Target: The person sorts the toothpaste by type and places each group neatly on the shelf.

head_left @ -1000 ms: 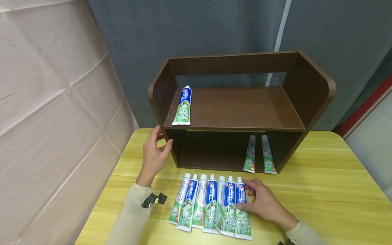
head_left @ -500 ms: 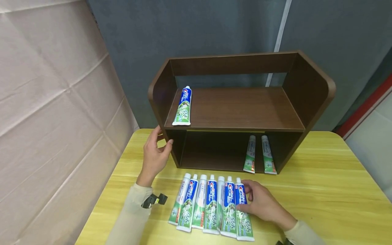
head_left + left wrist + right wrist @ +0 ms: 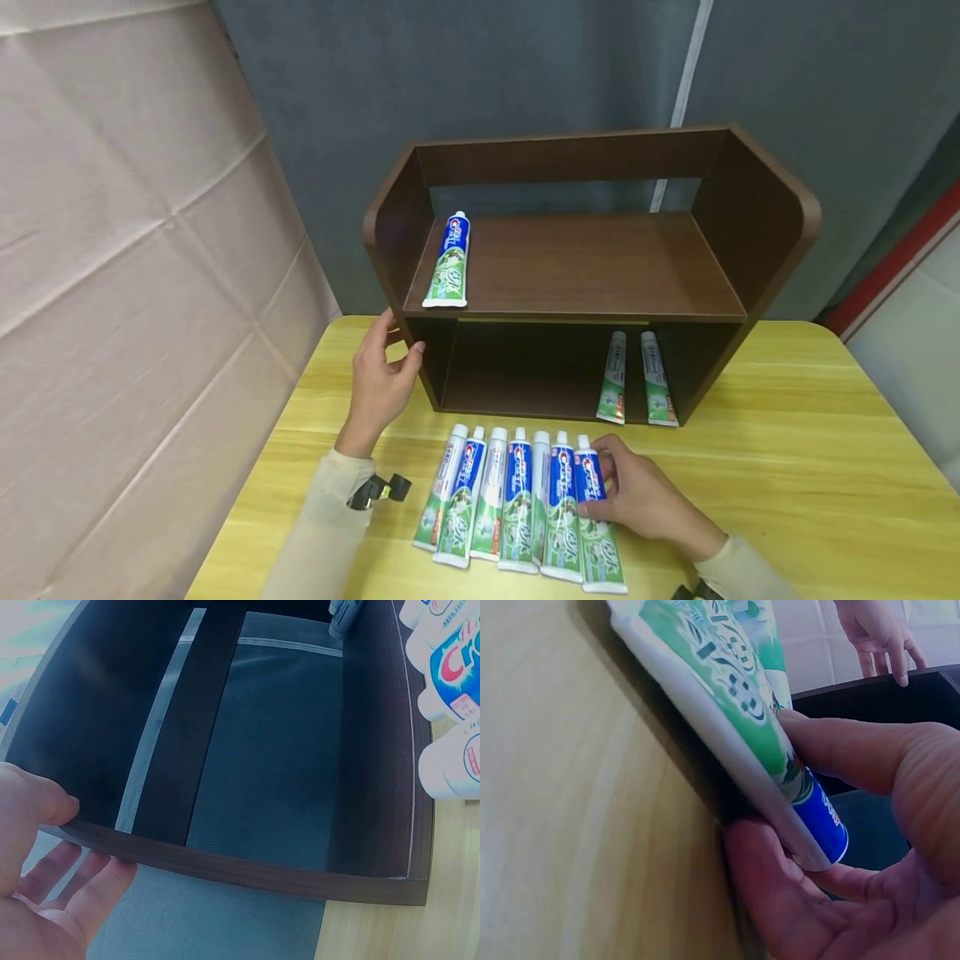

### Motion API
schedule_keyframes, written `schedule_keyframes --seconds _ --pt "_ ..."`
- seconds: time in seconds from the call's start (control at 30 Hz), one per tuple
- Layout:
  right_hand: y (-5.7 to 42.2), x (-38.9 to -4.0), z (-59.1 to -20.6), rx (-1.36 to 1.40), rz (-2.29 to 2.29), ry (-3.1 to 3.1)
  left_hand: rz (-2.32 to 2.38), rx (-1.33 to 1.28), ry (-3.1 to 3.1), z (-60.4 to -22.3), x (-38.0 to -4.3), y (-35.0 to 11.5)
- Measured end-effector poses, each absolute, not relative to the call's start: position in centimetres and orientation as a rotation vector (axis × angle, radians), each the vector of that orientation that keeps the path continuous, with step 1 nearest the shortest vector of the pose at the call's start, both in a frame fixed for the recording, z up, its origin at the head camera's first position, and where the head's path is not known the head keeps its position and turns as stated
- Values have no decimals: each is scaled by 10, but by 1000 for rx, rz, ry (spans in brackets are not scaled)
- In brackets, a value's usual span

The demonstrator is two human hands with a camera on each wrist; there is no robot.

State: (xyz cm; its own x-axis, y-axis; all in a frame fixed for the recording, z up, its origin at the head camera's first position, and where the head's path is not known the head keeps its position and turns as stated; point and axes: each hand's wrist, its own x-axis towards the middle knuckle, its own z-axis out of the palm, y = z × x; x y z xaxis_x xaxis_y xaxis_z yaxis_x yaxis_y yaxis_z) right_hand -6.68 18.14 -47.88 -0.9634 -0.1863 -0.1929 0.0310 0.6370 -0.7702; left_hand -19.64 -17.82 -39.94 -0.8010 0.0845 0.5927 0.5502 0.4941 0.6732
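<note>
My right hand (image 3: 648, 496) pinches the rightmost blue-and-green toothpaste tube (image 3: 602, 558) between thumb and fingers. In the right wrist view the thumb lies across the face of this tube (image 3: 735, 690), with fingers around its far edge, close over the table. My left hand (image 3: 381, 387) grips the left side panel of a dark brown two-tier shelf (image 3: 577, 258). The left wrist view has that thumb (image 3: 52, 799) on the inner side of the panel and the fingers outside. Left of the held tube lie several more, blue-green ones (image 3: 517, 517) alternating with white-green ones (image 3: 489, 500).
One blue-green tube (image 3: 450, 258) lies at the left of the upper tier. Two white-green tubes (image 3: 613, 379) lean at the right of the lower tier. The shelf stands on a yellow wood-grain table (image 3: 795, 467), before a grey backdrop (image 3: 510, 75).
The lower end of the pinched tube has swung slightly to the right, away from its neighbour. My left hand keeps its place on the shelf.
</note>
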Motion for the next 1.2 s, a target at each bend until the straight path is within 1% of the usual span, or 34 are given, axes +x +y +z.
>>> schedule_keyframes --seconds 0.17,0.47,0.73,0.97,1.2 --pt "185 -65 -479 -216 -1298 2535 -1274 -516 -2261 -401 -197 -178" --pt "189 -60 -478 -271 -1405 2439 -1269 -521 -2260 -402 -196 -178" --pt "192 -61 -476 -250 -1532 2365 -1257 -538 -2246 -400 -197 -178" --pt "191 -61 -465 -203 -1584 2350 -1261 -535 -2250 -399 -197 -178" --pt "191 -59 -455 -218 -1700 2301 -1260 -531 -2257 -400 -197 -178"
